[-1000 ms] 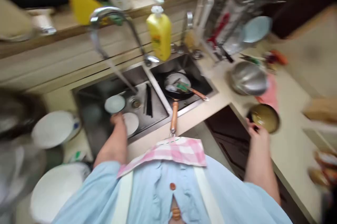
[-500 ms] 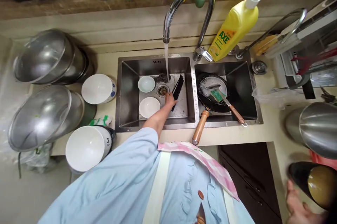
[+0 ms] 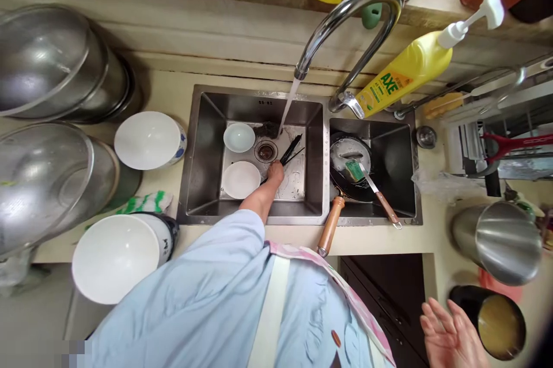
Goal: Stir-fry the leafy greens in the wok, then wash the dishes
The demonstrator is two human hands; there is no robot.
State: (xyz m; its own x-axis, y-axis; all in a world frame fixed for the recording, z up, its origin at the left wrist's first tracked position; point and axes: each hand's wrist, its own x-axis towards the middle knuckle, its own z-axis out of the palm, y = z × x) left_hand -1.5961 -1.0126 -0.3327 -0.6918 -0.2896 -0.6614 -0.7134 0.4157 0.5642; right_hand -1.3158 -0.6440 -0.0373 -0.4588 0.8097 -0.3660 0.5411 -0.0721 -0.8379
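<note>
In the left sink basin (image 3: 207,143), my left hand (image 3: 275,172) is closed around a bundle of black chopsticks (image 3: 290,150), their tips fanned out to the upper right. A small pale bowl (image 3: 239,137) and a white bowl (image 3: 242,179) sit to the left of this hand. Water (image 3: 289,107) runs from the faucet (image 3: 309,48) behind the chopsticks. At the lower right, my right hand (image 3: 453,333) holds nothing, palm up with fingers apart. Close beside it is a black bowl (image 3: 469,302) with something brownish in it.
The right basin holds a frying pan (image 3: 332,224), a green sponge (image 3: 355,171) and a wooden-handled utensil (image 3: 387,209). A yellow soap bottle (image 3: 406,71) leans behind it. White bowls (image 3: 147,140) and metal basins (image 3: 47,63) line the left; a steel pot (image 3: 507,244) stands right.
The black chopsticks, lying beside my left hand before, are now in its grip. My right hand has moved left from the black bowl's edge, and its fingers have spread. The view has shifted.
</note>
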